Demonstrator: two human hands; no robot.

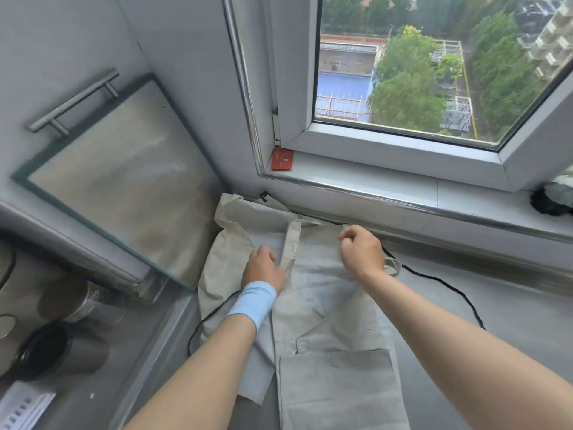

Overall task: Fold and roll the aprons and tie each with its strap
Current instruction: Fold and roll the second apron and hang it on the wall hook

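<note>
Now, left hand, right hand, both gripping spread apron

Soft, even daylight from the window — faint shadows, wide-angle bending at edges, left side slightly blurred.

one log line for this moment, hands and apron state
stage: apron spread out, unrolled | left hand: on apron at neck strap, hold unclear | right hand: pinches top edge | surface: grey counter
</note>
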